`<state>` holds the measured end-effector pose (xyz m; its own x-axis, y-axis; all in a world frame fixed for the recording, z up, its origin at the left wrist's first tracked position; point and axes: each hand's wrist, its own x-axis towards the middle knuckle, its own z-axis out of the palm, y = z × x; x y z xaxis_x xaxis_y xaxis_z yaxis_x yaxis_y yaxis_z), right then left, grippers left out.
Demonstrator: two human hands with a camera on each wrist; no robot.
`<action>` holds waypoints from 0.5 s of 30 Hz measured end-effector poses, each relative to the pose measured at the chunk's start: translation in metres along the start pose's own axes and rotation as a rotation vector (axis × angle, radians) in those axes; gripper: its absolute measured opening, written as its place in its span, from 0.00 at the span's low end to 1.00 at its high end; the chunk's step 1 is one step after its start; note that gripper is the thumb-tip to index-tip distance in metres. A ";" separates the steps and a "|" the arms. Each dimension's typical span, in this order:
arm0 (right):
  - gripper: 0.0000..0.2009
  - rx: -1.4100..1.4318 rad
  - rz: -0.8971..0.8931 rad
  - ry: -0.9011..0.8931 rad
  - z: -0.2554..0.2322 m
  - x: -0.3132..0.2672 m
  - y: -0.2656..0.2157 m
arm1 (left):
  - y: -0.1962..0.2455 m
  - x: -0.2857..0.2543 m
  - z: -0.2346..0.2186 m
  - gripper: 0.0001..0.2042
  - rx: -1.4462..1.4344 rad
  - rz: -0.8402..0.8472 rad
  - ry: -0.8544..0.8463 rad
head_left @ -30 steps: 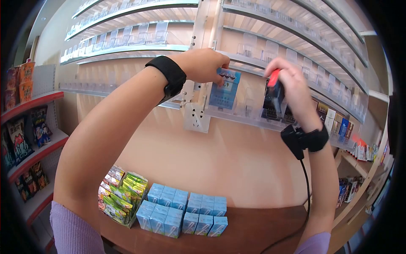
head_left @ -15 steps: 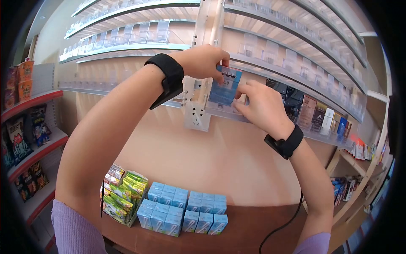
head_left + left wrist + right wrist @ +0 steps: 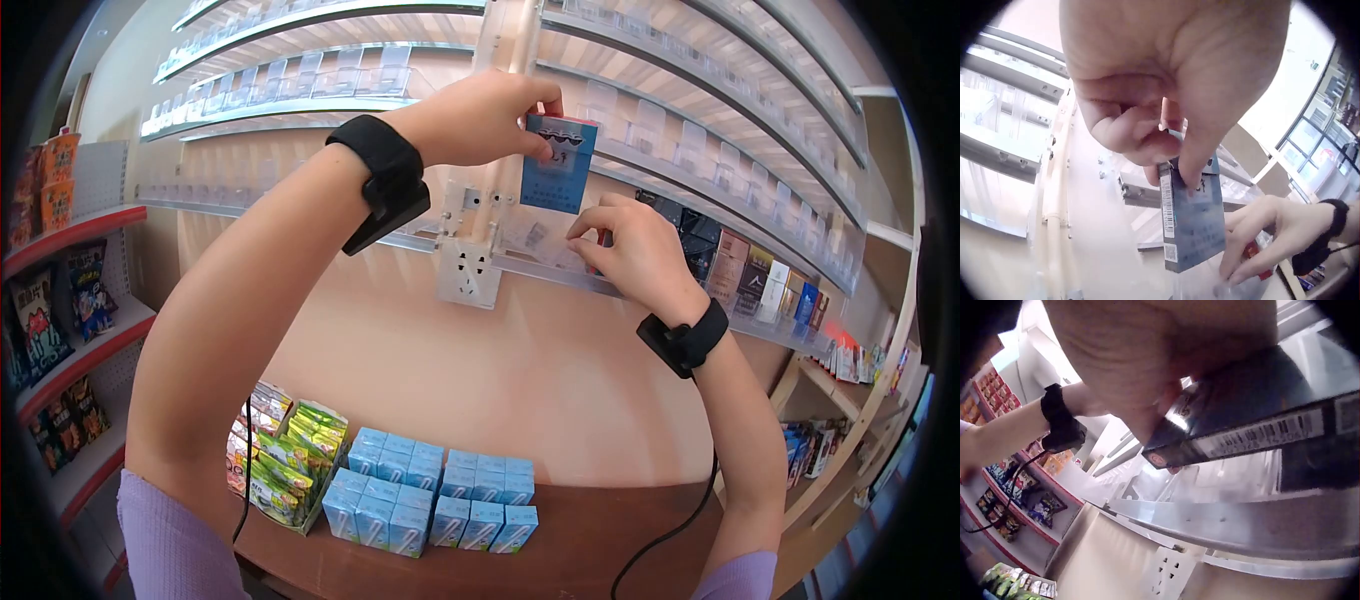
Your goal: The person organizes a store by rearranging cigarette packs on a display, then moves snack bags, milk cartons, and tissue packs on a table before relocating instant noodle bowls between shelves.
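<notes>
My left hand [image 3: 480, 120] pinches the top of a blue box [image 3: 558, 180], held upright above a clear shelf tray. In the left wrist view, the barcode side of this blue box [image 3: 1194, 231] shows. Below and to its right, my right hand [image 3: 640, 250] has bent fingers beside a clear plastic holder [image 3: 535, 237]. A red piece [image 3: 1254, 251] shows between those fingers in the left wrist view. The right wrist view shows a dark box [image 3: 1235, 425] with a barcode, its end at my right fingers; the palm hides part of the grip.
Clear shelf tiers [image 3: 700, 150] span the wall, with a wall socket [image 3: 468, 275] below. More boxes [image 3: 750, 275] stand at the right. Light-blue cartons [image 3: 390, 515] and snack packets [image 3: 290, 460] sit on the brown table [image 3: 600, 540]. Red-edged snack shelves [image 3: 90, 355] are at the left.
My left hand has lifted the blue box up and rightward. My right hand first moved left and down to that box's side; now a gap separates them, exposing the clear holder.
</notes>
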<state>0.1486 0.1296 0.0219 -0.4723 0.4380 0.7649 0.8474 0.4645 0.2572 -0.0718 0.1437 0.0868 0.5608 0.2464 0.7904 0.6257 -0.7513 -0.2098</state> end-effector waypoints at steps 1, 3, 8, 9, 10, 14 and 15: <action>0.06 0.000 -0.002 -0.001 0.000 0.000 -0.001 | 0.002 -0.004 -0.004 0.14 0.005 0.036 0.041; 0.05 0.014 0.007 -0.024 0.000 0.001 -0.002 | 0.007 -0.015 -0.016 0.13 -0.027 0.038 0.066; 0.06 0.010 0.008 -0.044 0.000 0.008 -0.007 | -0.006 -0.054 -0.041 0.12 -0.093 0.086 0.223; 0.07 -0.002 0.004 -0.021 0.001 0.010 -0.009 | -0.002 -0.068 -0.049 0.12 -0.131 0.033 0.200; 0.07 0.001 0.000 -0.021 0.003 0.011 -0.010 | 0.002 -0.083 -0.056 0.13 -0.169 -0.021 0.177; 0.08 -0.002 -0.012 -0.016 0.013 0.018 -0.012 | 0.012 -0.153 -0.068 0.14 -0.263 -0.299 0.052; 0.08 -0.034 -0.012 -0.045 0.014 0.020 -0.012 | 0.021 -0.174 -0.072 0.15 -0.203 -0.345 0.051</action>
<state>0.1254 0.1436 0.0252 -0.4918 0.4671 0.7348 0.8492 0.4437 0.2864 -0.1951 0.0407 -0.0140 0.3054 0.4787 0.8232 0.6501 -0.7365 0.1870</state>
